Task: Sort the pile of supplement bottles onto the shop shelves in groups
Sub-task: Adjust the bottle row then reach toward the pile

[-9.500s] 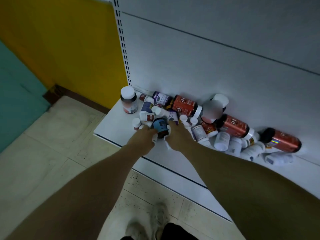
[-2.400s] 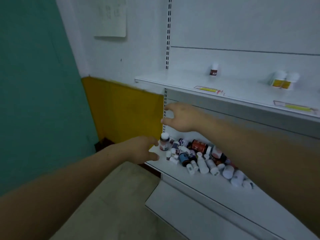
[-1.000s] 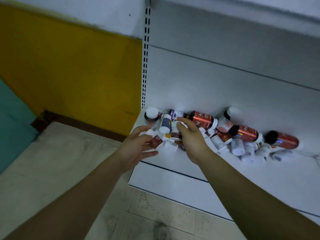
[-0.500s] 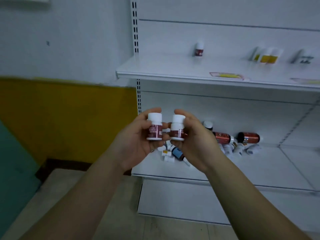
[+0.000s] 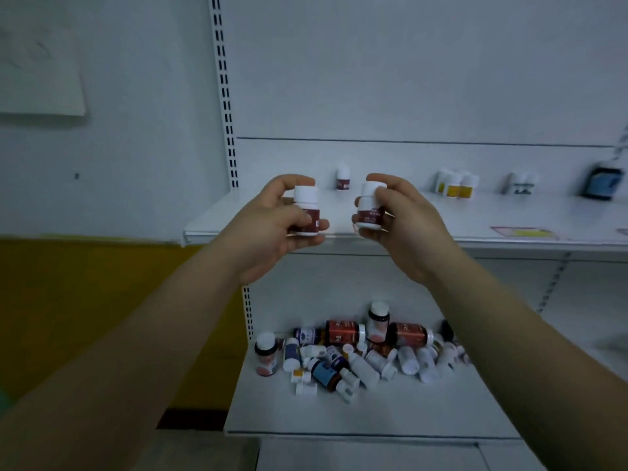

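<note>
Two bare forearms are stretched forward from the lower corners of the view. A left bottle (image 5: pixel 307 212), small, white-capped and dark-red-labelled, is held upright in the left hand (image 5: pixel 272 229), whose grip is closed round it with the thumb laid across the label. A right bottle (image 5: pixel 370 212) of the same kind is held nearly upright in the right hand (image 5: pixel 404 226), whose grip is closed round its cap and body. The two bottles are held apart, in front of the front edge of the upper shelf (image 5: pixel 509 215). Below them, the pile of bottles (image 5: pixel 353 355) is heaped on the lower shelf (image 5: pixel 390 413), toward its back left corner and along its back edge. Most are laid on their sides, among them two large red bottles (image 5: pixel 343 332), while a white-capped jar (image 5: pixel 266 355) is stood upright at the pile's left end. Farther back, on the upper shelf, a lone bottle (image 5: pixel 343 178) with a matching dark red label is stood near the back edge, seen between the two hands. Further right along that edge, yellow-labelled bottles (image 5: pixel 455 185) are grouped, then blurred white bottles (image 5: pixel 520 185), then a dark bottle with a blue label (image 5: pixel 601 181). A price tag (image 5: pixel 523 232) is set at the front edge.
</note>
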Motion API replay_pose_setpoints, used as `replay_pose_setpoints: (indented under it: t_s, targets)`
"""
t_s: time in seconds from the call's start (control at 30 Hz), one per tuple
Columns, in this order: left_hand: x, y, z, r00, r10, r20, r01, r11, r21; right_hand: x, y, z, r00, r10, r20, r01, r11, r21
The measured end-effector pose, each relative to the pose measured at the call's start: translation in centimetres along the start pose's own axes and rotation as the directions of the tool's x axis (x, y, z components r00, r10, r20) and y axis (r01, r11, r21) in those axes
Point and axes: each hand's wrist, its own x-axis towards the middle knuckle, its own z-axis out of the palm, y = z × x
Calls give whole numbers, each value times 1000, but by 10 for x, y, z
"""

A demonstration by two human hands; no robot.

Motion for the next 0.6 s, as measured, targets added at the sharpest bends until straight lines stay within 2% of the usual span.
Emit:
replay_pose_setpoints:
  t_s: [0.1,0.17,0.27,0.33,0.4,0.6]
  targets:
    - [44,1,10,999,41,-33,-27,942,334,44,-7,-22,1000,30,7,-29,990,-142]
    - [74,-4,13,997,50,-54,-12,833,553,73,-8,-35,999,53,10,-49,960,-277]
    - [112,-18,20,998,-1,-68,51,668,743,114,-3,-54,998,53,15,-37,843,-536]
    - [132,-29,22,997,-33,-69,75,591,803,137,6,-65,996,71,56,-16,750,-661]
    - [148,-38,23,997,-45,-61,76,556,828,157,18,-75,990,91,105,20,652,-758]
    - [191,-52,28,997,-22,-71,73,461,884,212,33,-87,979,42,200,161,449,-879]
